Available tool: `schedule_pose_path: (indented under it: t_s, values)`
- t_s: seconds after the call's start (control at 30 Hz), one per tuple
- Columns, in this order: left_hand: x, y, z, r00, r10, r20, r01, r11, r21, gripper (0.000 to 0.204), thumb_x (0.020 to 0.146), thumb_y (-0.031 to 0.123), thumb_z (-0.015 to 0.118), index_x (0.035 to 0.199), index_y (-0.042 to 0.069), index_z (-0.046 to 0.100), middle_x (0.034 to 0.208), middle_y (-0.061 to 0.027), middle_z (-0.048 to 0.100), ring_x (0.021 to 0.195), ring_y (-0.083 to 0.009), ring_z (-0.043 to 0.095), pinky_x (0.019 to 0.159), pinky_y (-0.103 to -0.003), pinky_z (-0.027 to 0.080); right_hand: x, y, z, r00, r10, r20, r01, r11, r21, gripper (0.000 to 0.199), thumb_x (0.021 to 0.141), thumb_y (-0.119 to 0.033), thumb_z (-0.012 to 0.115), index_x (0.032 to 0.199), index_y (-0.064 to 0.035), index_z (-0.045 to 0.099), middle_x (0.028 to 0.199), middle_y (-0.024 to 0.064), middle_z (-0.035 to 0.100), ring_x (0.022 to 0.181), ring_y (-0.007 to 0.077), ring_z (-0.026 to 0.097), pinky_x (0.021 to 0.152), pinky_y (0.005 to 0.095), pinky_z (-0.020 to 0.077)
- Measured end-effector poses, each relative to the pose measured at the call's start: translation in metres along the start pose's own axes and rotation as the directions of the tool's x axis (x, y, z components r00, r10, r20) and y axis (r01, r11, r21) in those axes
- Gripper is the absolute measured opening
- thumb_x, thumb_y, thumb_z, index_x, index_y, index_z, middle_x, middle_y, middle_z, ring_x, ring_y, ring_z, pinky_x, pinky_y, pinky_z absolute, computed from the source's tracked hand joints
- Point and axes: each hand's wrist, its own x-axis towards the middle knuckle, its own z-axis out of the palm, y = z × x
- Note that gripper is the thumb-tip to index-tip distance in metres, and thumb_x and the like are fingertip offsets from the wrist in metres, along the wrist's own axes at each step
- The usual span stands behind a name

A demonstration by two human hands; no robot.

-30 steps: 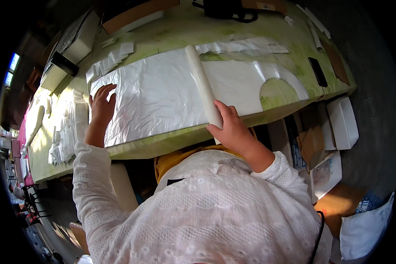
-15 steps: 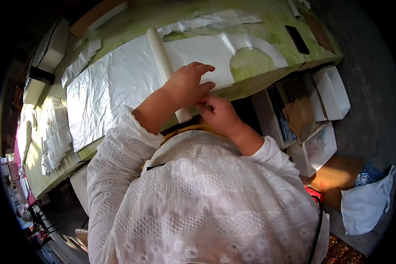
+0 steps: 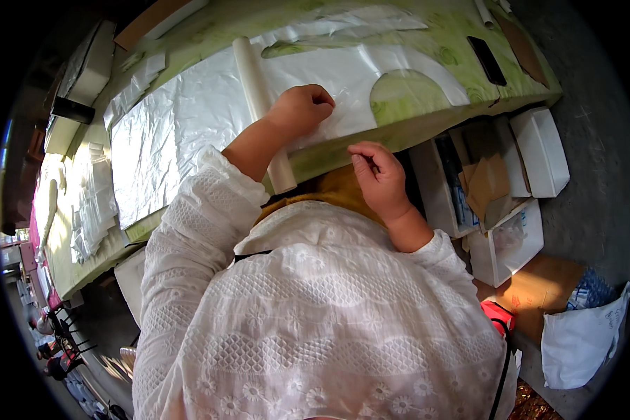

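Note:
A stack or sheet of white plastic bags (image 3: pixel 143 147) with a cut-out handle end lies across the green patterned tablecloth. A pale roller tube (image 3: pixel 253 87) rests across it, its near end past the table edge. My left hand (image 3: pixel 302 110) is closed just right of the tube, low over the plastic; whatever its fingers may hold is hidden. Near the table's front edge, apart from the left, my right hand (image 3: pixel 383 180) is raised with fingers curled and thumb toward the forefinger. Anything between them is too small to make out.
A black phone (image 3: pixel 486 61) lies at the table's right. Below are open white drawers (image 3: pixel 539 150) with cardboard pieces. A cardboard box (image 3: pixel 549 287) and a white sack (image 3: pixel 584 343) stand on the floor at right. Plastic strips (image 3: pixel 91 199) lie at left.
My hands, together over the table edge before, have separated. The right has moved right and toward me; the left's fingers have curled in. The whole view has shifted slightly.

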Motion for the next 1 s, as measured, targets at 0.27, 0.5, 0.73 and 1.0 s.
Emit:
schedule_pose_path:
  t_s: [0.27,0.5,0.73,1.0]
  values:
    - [-0.006,0.002,-0.001,0.999,-0.022,-0.039,0.013,0.977,-0.213,0.024,0.088,0.023,0.069,0.104,0.006,0.074,0.086,-0.0030,0.070,0.072,-0.0135,0.064,0.066,-0.031,0.054,0.084,0.019,-0.002,0.973,-0.220,-0.066,0.197,0.948,-0.250,0.017,0.090,-0.003,0.062,0.107,-0.0057,0.064,0.109,0.0119,0.071,0.089,0.0266,0.065,0.078,0.0359,0.0532]
    - [-0.010,0.004,0.000,0.999,-0.033,-0.016,0.029,0.982,-0.189,0.022,0.089,0.024,0.069,0.102,0.006,0.073,0.091,-0.0022,0.070,0.071,-0.0129,0.064,0.068,-0.030,0.055,0.112,0.013,0.019,0.827,0.562,0.027,-0.477,0.675,0.563,0.032,0.103,-0.022,0.056,0.129,-0.0042,0.055,0.121,0.0078,0.064,0.103,0.0191,0.063,0.089,0.0341,0.0522]
    - [-0.013,0.011,-0.001,0.971,-0.086,-0.224,-0.092,0.729,-0.679,0.056,0.093,0.042,0.072,0.131,0.006,0.053,0.121,-0.0034,0.061,0.098,-0.0148,0.060,0.087,-0.036,0.052,0.126,0.017,0.036,0.991,-0.031,0.131,-0.038,0.868,0.496,0.048,0.105,-0.025,0.055,0.147,-0.0040,0.045,0.141,0.0114,0.055,0.134,0.0238,0.049,0.113,0.0347,0.0362]
    - [-0.028,-0.035,-0.086,0.951,-0.109,-0.288,-0.150,0.653,-0.742,0.041,0.092,0.015,0.072,0.128,0.008,0.056,0.110,-0.0012,0.061,0.098,-0.0135,0.061,0.089,-0.036,0.056,0.088,-0.003,0.055,0.958,-0.208,0.195,0.136,0.934,0.329,0.026,0.107,-0.019,0.054,0.122,-0.0012,0.063,0.120,0.0078,0.068,0.115,0.0192,0.061,0.104,0.0336,0.0456]
